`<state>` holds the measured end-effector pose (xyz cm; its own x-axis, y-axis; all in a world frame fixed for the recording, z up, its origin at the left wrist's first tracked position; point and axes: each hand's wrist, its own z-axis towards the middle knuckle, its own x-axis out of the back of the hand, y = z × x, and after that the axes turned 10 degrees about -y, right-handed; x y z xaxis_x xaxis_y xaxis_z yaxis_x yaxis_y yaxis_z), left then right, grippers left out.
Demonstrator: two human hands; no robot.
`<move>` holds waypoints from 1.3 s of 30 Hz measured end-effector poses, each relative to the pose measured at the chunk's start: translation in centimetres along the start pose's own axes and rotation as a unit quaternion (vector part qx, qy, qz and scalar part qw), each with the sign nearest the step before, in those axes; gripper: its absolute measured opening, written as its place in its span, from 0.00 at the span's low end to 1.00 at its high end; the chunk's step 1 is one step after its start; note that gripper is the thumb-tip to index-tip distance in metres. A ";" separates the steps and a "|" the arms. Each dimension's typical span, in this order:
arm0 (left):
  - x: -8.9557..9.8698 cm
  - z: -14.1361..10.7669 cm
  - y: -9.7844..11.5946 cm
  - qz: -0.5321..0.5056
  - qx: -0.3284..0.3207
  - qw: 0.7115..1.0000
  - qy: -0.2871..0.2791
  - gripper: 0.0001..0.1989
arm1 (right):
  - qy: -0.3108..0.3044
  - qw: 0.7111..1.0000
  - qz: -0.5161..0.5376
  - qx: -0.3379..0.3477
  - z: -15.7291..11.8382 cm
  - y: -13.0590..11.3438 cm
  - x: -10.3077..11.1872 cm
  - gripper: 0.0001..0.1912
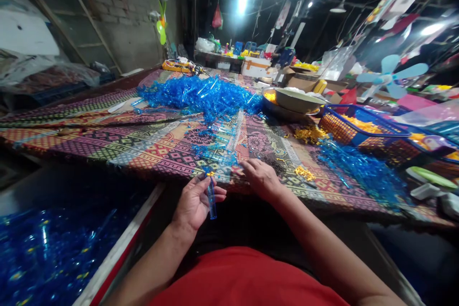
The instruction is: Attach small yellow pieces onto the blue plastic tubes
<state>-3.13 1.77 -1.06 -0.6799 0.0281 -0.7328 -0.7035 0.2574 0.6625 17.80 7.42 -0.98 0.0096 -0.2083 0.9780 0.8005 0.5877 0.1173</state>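
My left hand (193,201), in front of the table edge, pinches a clear blue plastic tube (212,203) that hangs nearly upright. Small yellow parts (210,174) show at its top end. My right hand (261,178) rests over the table's front edge, its fingers bent down and drawn together. Whatever is under those fingertips is hidden. Loose blue tubes (218,150) lie just beyond both hands. Right of my right hand are a spread of tiny dark pieces (275,165) and a small heap of yellow parts (304,173).
A big pile of blue tubes (201,95) covers the table's far middle. Bowls (299,100), a blue basket (362,126) of yellow parts and more blue tubes (362,172) stand or lie at right. A bin (118,244) full of blue pieces sits below, left.
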 end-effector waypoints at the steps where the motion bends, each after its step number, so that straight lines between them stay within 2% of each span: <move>1: 0.1 -0.1 0.0 -0.002 0.000 1.000 0.001 0.06 | -0.004 1.000 0.004 0.021 -0.1 -0.1 0.2 0.15; 4: 0.4 -0.3 0.0 -0.006 -0.001 1.000 0.001 0.07 | -0.021 0.996 0.038 0.077 -0.1 -0.5 0.7 0.13; 7: 0.3 -0.4 -0.2 -0.009 0.002 1.000 -0.011 0.07 | -0.021 0.994 0.062 0.093 0.3 -0.9 0.8 0.11; 13: -0.4 -0.6 -0.4 -0.010 0.013 0.998 -0.057 0.07 | -0.021 0.996 0.074 0.051 1.7 -1.2 0.6 0.09; 16: -0.9 -0.8 -0.3 -0.001 0.004 0.998 -0.069 0.07 | 0.057 0.983 0.174 0.003 1.5 -1.3 1.2 0.11; 17: -1.1 -0.9 -0.3 0.006 -0.002 0.998 -0.070 0.08 | 0.089 0.966 0.243 -0.018 1.2 -1.5 1.5 0.12; 18: -1.4 -0.9 -0.2 0.014 -0.009 0.997 -0.070 0.08 | 0.112 0.936 0.331 -0.037 0.8 -1.8 1.8 0.13; 19: -1.7 -0.9 -0.3 0.024 -0.016 0.997 -0.070 0.09 | 0.122 0.893 0.431 -0.053 0.4 -2.2 2.1 0.14; 22: -2.6 -1.0 -0.5 0.062 -0.039 0.995 -0.071 0.10 | 0.086 0.709 0.695 -0.086 -0.7 -3.6 2.8 0.15; 24: -3.2 -1.1 -0.7 0.085 -0.047 0.993 -0.070 0.11 | 0.062 0.608 0.786 -0.094 -1.2 -4.4 3.0 0.15; 25: -3.5 -1.2 -0.8 0.094 -0.048 0.992 -0.069 0.12 | 0.058 0.573 0.812 -0.097 -1.3 -4.7 3.1 0.15; 27: -4.0 -1.3 -1.0 0.104 -0.047 0.991 -0.066 0.13 | 0.055 0.521 0.846 -0.099 -1.5 -5.0 3.2 0.15; 29: -4.3 -1.5 -1.2 0.112 -0.046 0.991 -0.063 0.14 | 0.052 0.484 0.868 -0.101 -1.6 -5.1 3.2 0.14; 32: -4.7 -1.6 -1.4 0.129 -0.049 0.988 -0.066 0.14 | 0.051 0.455 0.883 -0.098 -1.9 -4.9 3.3 0.12; 35: -5.0 -1.7 -1.5 0.149 -0.059 0.984 -0.073 0.14 | 0.056 0.448 0.887 -0.095 -2.1 -4.9 3.3 0.12; 39: -5.4 -1.8 -1.7 0.166 -0.060 0.981 -0.075 0.14 | 0.065 0.454 0.883 -0.102 -2.3 -5.0 3.4 0.11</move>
<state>1.39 -0.54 2.07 -0.8433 0.2359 -0.4829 -0.4745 0.0950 0.8751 15.20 1.94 1.34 0.7689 0.3949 -0.5028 -0.4848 -0.1527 -0.8612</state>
